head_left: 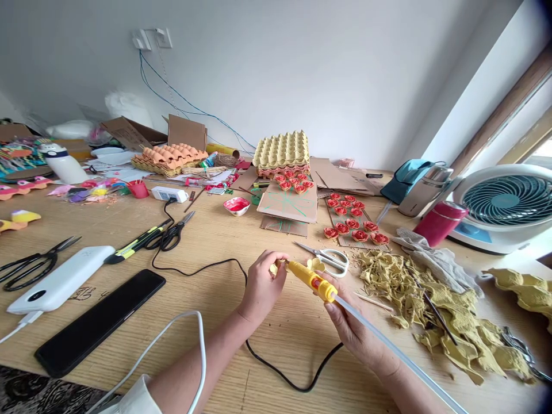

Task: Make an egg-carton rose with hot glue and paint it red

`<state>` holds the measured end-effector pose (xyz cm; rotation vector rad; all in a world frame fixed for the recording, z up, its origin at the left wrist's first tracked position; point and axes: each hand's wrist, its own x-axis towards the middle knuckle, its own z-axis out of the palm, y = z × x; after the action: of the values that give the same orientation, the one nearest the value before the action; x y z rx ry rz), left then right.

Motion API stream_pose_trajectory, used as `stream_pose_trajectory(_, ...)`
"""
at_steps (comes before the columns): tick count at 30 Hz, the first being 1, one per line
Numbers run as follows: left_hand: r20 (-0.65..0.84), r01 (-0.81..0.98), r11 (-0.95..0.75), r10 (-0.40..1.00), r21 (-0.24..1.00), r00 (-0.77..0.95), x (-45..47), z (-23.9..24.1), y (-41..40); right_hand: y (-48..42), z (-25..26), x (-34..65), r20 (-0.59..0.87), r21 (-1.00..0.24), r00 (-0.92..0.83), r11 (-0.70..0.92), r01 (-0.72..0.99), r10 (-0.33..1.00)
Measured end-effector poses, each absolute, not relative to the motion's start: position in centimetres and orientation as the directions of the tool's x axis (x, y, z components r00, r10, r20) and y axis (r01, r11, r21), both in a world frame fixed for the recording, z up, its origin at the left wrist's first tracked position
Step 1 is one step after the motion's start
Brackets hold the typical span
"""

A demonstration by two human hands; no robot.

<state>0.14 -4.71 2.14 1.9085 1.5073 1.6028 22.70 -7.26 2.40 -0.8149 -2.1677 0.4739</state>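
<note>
My right hand (pixel 345 319) is closed around a yellow hot glue gun (pixel 309 278), with a long clear glue stick (pixel 388 348) sticking out of its back end. The gun's nozzle points left, up against the fingertips of my left hand (pixel 265 282). Pinched in that hand is a small pale-yellow piece of egg carton (pixel 273 268), mostly hidden by the fingers. Another yellow carton piece (pixel 316 265) shows just behind the gun. White-handled scissors (pixel 330 260) lie beyond my right hand. A black cord (pixel 297 386) loops over the table below my hands.
Torn yellow carton scraps (pixel 405 287) heap at the right, near a fan (pixel 504 201) and a red flask (pixel 440 223). Red paper roses (pixel 353 224) sit on cardboard behind. At the left lie a phone (pixel 103 319), a power bank (pixel 64 279), a utility knife (pixel 138 242) and black scissors (pixel 172 233).
</note>
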Motion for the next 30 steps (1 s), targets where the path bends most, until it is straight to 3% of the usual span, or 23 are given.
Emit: stream_pose_trajectory(30, 0.581, 0.551, -0.44, 0.807, 0.709, -0.104, 0.09, 2.39, -5.03, -7.26, 2.55, 22.55, 0.583, -0.514, -0.473, 0.75, 0.416, 0.661)
